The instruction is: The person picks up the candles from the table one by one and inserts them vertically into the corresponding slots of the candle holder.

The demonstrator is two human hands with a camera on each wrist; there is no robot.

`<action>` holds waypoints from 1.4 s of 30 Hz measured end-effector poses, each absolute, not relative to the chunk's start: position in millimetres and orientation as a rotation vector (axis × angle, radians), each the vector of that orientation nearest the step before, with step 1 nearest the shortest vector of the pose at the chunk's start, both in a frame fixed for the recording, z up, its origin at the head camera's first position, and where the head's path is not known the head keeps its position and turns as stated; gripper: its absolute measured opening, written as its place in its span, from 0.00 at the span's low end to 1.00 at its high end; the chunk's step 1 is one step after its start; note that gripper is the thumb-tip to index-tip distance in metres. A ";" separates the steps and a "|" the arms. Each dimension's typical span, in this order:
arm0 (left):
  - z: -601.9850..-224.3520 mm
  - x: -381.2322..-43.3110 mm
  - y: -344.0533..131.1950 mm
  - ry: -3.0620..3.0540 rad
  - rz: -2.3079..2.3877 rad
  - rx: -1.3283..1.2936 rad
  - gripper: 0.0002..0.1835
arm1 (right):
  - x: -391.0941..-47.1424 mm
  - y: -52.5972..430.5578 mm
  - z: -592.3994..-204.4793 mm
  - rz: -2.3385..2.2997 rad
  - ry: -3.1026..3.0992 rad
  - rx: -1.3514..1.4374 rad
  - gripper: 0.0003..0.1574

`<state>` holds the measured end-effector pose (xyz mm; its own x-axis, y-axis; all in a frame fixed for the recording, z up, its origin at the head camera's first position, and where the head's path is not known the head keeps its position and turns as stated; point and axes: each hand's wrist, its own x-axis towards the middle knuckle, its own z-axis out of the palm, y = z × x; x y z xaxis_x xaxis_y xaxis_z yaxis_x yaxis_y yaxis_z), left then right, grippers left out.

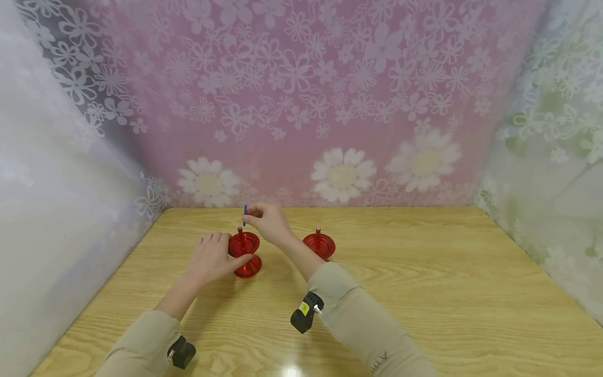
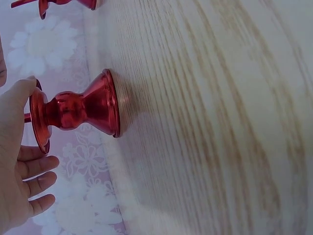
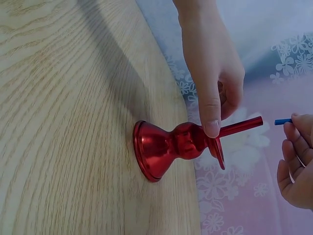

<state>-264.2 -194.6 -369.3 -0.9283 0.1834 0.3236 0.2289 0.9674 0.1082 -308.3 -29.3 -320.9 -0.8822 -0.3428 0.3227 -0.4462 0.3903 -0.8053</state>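
Observation:
A shiny red candle holder [image 1: 247, 266] with a wide base, a dish and a thin upright tube stands on the wooden table. My left hand [image 1: 211, 256] grips its dish from the left, thumb and fingers at the rim. In the left wrist view the holder [image 2: 100, 105] stays upright on its base. Between thumb and fingertips my right hand [image 1: 270, 224] pinches a short thin blue stick [image 1: 245, 215]. In the right wrist view the blue stick [image 3: 282, 122] lines up roughly with the tube's end, a small gap apart.
A second red candle holder [image 1: 320, 246] stands to the right, partly behind my right forearm. Wood-grain tabletop [image 1: 447, 283] extends to the right and front. A pink flowered curtain [image 1: 282, 104] hangs behind the table, with pale sheets at both sides.

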 end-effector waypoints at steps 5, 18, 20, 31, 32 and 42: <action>-368.2 -264.1 -195.5 -2.802 -0.194 -0.309 0.35 | -309.4 -35.3 -320.3 1.488 -2.536 0.767 0.08; -369.6 -265.2 -195.0 -2.807 -0.169 -0.303 0.37 | -309.9 -37.1 -320.0 1.431 -2.536 0.788 0.09; -369.5 -265.2 -194.9 -2.804 -0.164 -0.303 0.37 | -309.8 -36.9 -320.4 1.423 -2.540 0.793 0.09; -369.6 -264.5 -195.1 -2.812 -0.179 -0.312 0.38 | -311.6 -38.6 -324.2 1.385 -2.568 0.787 0.12; -369.6 -264.5 -195.1 -2.809 -0.178 -0.313 0.38 | -311.4 -38.8 -323.9 1.374 -2.569 0.787 0.12; -371.0 -263.9 -194.7 -2.797 -0.145 -0.300 0.38 | -310.3 -38.4 -321.9 1.296 -2.579 0.801 0.12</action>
<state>-263.9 -194.7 -371.0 -0.9256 0.1897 0.3276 0.2225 0.9727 0.0653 -310.3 -38.4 -321.9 -0.8469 -0.3952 0.3557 -0.5213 0.4852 -0.7020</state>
